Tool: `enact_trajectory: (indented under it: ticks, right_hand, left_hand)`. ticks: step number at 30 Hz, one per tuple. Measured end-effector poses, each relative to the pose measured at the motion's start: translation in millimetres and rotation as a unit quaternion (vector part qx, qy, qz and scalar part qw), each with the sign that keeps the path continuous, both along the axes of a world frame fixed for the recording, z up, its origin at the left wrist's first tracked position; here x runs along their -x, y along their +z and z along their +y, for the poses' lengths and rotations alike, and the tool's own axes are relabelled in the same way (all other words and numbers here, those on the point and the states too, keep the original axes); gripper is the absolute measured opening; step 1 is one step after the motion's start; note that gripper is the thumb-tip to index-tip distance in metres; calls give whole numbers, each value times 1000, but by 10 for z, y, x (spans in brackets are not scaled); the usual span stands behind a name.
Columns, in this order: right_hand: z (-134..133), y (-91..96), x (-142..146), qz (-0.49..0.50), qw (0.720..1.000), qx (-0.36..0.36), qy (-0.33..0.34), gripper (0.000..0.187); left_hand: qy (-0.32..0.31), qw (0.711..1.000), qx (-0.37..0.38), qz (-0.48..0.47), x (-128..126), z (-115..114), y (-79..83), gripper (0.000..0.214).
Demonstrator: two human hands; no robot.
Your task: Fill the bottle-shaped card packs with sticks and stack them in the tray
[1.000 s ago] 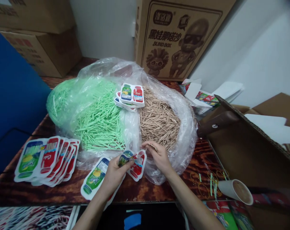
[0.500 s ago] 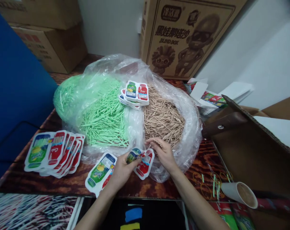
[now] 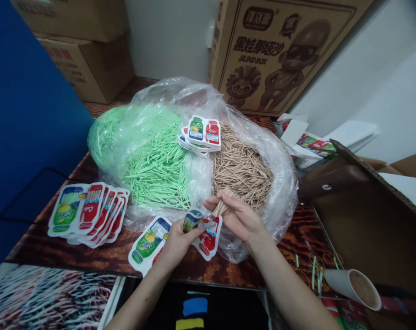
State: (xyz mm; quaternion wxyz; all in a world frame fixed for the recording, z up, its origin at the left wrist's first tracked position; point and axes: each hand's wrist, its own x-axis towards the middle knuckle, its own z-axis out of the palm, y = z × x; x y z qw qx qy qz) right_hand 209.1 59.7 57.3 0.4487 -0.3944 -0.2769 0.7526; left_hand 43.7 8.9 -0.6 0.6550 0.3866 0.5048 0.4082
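My left hand point(image 3: 179, 239) pinches a small jar-shaped packet point(image 3: 208, 239) printed with a green Sprite jar and a red Cola jar. Above its red half, my right hand point(image 3: 240, 215) grips a small bundle of thin brown sticks point(image 3: 225, 201), their lower ends at the packet's top edge. Whether the sticks are inside it I cannot tell. Just behind that hand lies a heap of brown sticks point(image 3: 240, 160) in a clear plastic bag point(image 3: 281, 183). Green sticks point(image 3: 160, 174) fill the left side. Another packet point(image 3: 148, 245) lies partly under my left forearm.
A fanned stack of filled packets point(image 3: 91, 213) lies at the left, and a smaller pile of packets point(image 3: 203, 133) rests on the bag. To the right are a paper cup point(image 3: 352, 286) on its side, rubber bands and an open carton point(image 3: 366, 220). Large boxes point(image 3: 283, 59) stand behind.
My right hand has turned and lifted slightly, so the brown bundle now points upright over the packet's red half. My left hand keeps its hold. The whole view has shifted a little.
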Motion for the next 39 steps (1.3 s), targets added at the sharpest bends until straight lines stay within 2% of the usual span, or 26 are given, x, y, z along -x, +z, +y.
enact_trajectory:
  ticks: [2,5,9,12,16,23,25,27,29,30,34,36,37,39]
  right_hand:
    - [-44,11,12,-37,999,-8,3,16]
    - [-106,49,41,-110,992,-56,8,17]
    - [-173,124,74,-178,970,-138,94,18]
    - [-198,170,88,-192,959,-169,123,21]
    - [-212,195,119,-200,953,-193,117,21]
    - [-274,167,167,-133,973,-169,86,34]
    - [-288,154,181,-192,955,-222,52,27]
    - [-299,141,198,-293,906,-302,41,18]
    - [-309,132,217,-368,854,-363,60,18]
    - [-315,130,226,-386,839,-379,64,19]
    - [-339,136,262,-420,814,-400,33,19]
    - [-346,137,282,-432,802,-408,67,16]
    - [-347,133,291,-425,803,-407,90,16]
    - [-347,105,308,-391,829,-384,109,17]
  left_hand:
    - [5,1000,-8,11,5,-12,-9,25]
    - [18,997,-51,59,7,-27,-38,21]
    - [44,992,-80,90,24,-18,-20,17]
    - [59,993,-73,75,55,-1,52,17]
    - [83,994,-58,47,101,-2,141,17]
    - [106,994,-36,14,181,-18,126,24]
    - [108,993,-46,14,199,-18,118,26]
    - [113,992,-53,17,214,-18,119,27]
    - [119,991,-53,22,230,-17,125,27]
    - [121,991,-51,23,239,-15,129,26]
    - [120,992,-45,8,280,-14,148,24]
    - [116,992,-51,15,308,-29,159,20]
    - [116,992,-53,19,330,-42,164,19]
    - [122,991,-52,9,415,-74,175,19]
